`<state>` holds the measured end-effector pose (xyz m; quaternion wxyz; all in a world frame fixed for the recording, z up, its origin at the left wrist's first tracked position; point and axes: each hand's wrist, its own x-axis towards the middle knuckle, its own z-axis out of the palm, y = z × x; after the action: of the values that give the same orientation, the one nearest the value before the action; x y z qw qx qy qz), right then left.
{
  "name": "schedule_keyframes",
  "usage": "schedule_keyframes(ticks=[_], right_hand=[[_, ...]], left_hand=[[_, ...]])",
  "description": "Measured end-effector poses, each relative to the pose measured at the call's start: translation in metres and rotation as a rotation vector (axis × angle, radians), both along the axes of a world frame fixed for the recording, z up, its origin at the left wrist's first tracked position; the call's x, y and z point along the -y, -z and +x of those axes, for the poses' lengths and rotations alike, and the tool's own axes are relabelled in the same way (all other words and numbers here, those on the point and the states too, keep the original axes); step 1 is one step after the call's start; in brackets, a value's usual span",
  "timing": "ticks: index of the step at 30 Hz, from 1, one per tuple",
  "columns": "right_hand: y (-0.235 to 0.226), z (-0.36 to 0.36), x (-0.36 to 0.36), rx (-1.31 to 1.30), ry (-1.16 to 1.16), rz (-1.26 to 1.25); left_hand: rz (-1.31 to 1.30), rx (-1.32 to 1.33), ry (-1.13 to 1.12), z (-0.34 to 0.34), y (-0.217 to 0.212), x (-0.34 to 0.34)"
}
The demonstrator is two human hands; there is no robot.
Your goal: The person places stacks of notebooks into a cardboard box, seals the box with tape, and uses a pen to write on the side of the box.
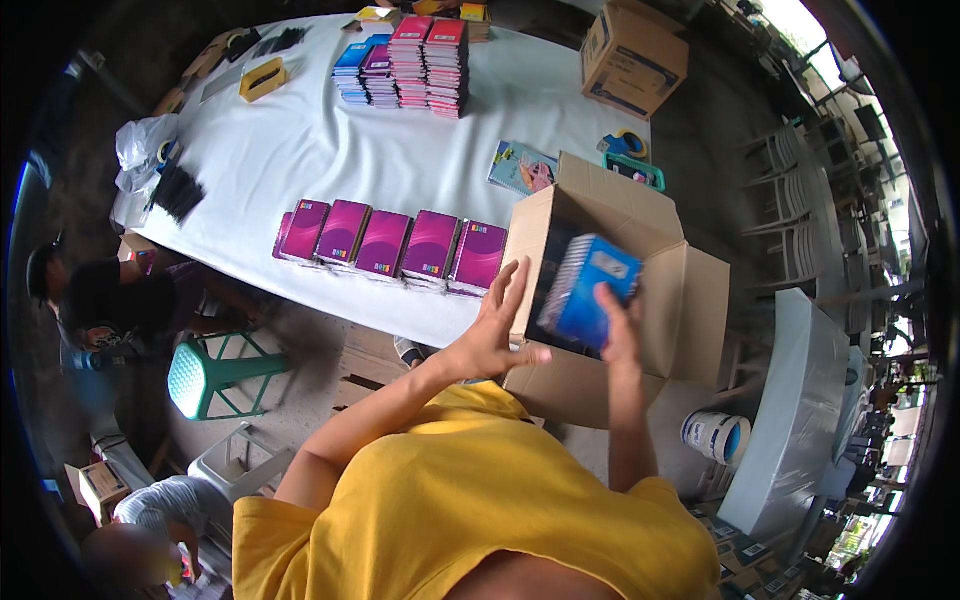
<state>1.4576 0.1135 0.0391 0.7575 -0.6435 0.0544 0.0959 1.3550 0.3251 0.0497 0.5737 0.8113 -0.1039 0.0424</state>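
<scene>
My right hand [622,335] grips a stack of blue spiral notebooks [588,295], held tilted over the opening of a cardboard box [703,305]. The box stands with its flaps folded out at the table's near right side; its inside is mostly hidden by the notebooks. Beside the box's left flap, my left hand [495,335] is open with fingers spread and holds nothing. To its left, a row of purple notebooks [383,243] in several stacks lies along the near part of the white-covered table [250,180].
Tall stacks of red-pink notebooks [428,65] stand at the back beside blue ones [352,62]. Past the box lie an illustrated notebook [524,168] and a tape roll [630,143]. A closed carton [635,58] sits far right. A green stool [215,375] and a bucket [715,436] stand on the floor.
</scene>
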Motion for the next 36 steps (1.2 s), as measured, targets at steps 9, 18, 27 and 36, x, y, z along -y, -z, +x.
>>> schedule_keyframes(ticks=[9,18,27,36], right_hand=[[0.115,0.124,0.056,-0.219,-0.308,-0.971],[0.184,0.105,0.039,0.140,-0.374,-1.508],[0.184,0.104,0.004,0.595,-0.608,-2.101],[0.029,0.136,-0.100,0.952,-0.530,-0.985]], left_hand=[[0.601,-0.119,0.203,-0.006,0.083,0.008],[0.571,0.165,0.073,0.000,0.116,0.010],[0.598,0.145,0.170,-0.011,0.096,-0.006],[0.352,-0.097,-0.189,-0.098,0.075,-0.079]])
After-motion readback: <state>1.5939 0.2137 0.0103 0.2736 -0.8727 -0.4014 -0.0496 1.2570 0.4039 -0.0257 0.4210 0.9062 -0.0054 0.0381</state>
